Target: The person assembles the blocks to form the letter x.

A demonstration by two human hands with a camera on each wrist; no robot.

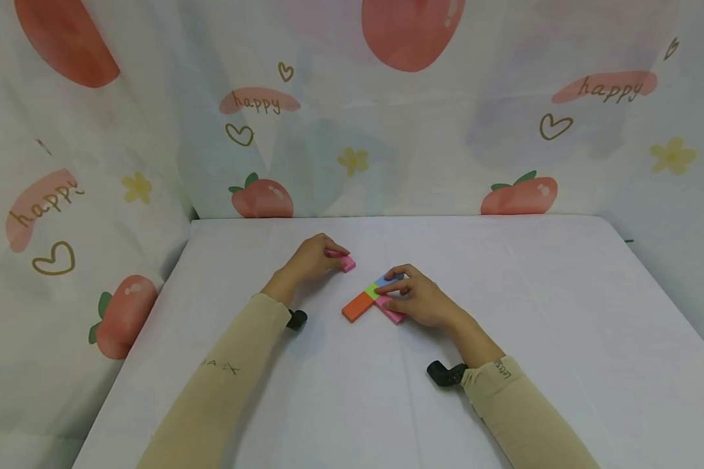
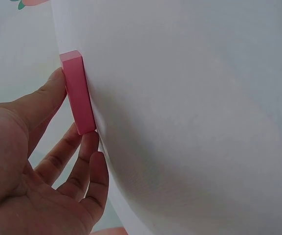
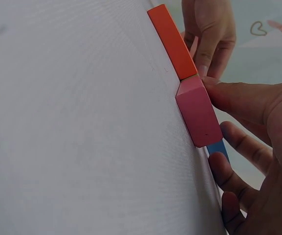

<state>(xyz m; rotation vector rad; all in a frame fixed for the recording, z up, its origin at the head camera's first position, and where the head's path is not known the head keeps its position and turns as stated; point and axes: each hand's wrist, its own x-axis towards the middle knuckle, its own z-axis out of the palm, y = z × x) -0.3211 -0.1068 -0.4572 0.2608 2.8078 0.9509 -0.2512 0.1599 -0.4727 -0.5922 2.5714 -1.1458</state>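
Observation:
My left hand (image 1: 315, 257) pinches a small pink block (image 2: 78, 93) low at the white tabletop; in the left wrist view the thumb lies along one side and fingertips meet its lower end. My right hand (image 1: 419, 301) rests on a group of flat coloured blocks. An orange block (image 1: 357, 307) points toward the near left, a green block (image 1: 371, 291) joins it, and a blue block (image 1: 385, 281) continues the line. A second pink block (image 3: 198, 115) branches off to the near right. The right thumb touches this pink block, while the fingers lie over the green and blue ones, partly hiding them.
A white cloth covers the table (image 1: 352, 404). Behind and to the left hangs a printed curtain (image 1: 410, 143) with fruit, hearts and lettering. Black wrist-worn devices (image 1: 446, 374) stick out at both sleeve cuffs.

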